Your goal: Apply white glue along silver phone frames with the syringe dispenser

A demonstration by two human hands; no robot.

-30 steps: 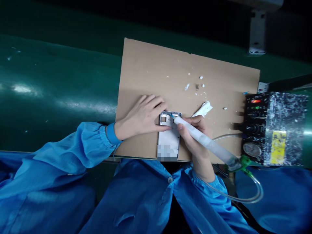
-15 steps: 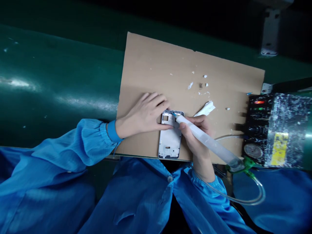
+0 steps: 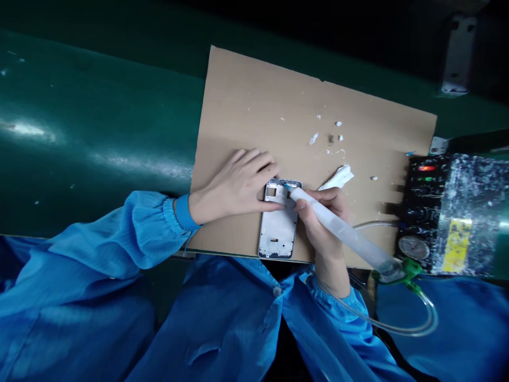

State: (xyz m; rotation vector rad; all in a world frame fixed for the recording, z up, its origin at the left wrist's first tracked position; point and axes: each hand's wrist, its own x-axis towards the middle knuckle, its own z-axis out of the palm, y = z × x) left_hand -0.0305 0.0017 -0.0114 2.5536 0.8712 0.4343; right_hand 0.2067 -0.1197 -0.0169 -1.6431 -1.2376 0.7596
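Barely moved: right hand (image 3: 323, 236) grip clasps syringe (image 3: 350, 237); left hand (image 3: 234, 185), released, half-covers frame (image 3: 278, 233).

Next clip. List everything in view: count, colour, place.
cardboard sheet: 1, tan, on green bench
phone frame: 1, silver, cardboard's near edge
syringe: 1, translucent white, tip on frame's top
hose: 1, clear, from syringe's rear
control box: 1, black, right edge
paste blobs: several, white, upper cardboard
wad: 1, white, right of frame
sleeves: 2, blue, bottom
left hand: 1, bare, resting on frame's left side
right hand: 1, bare, gripping syringe
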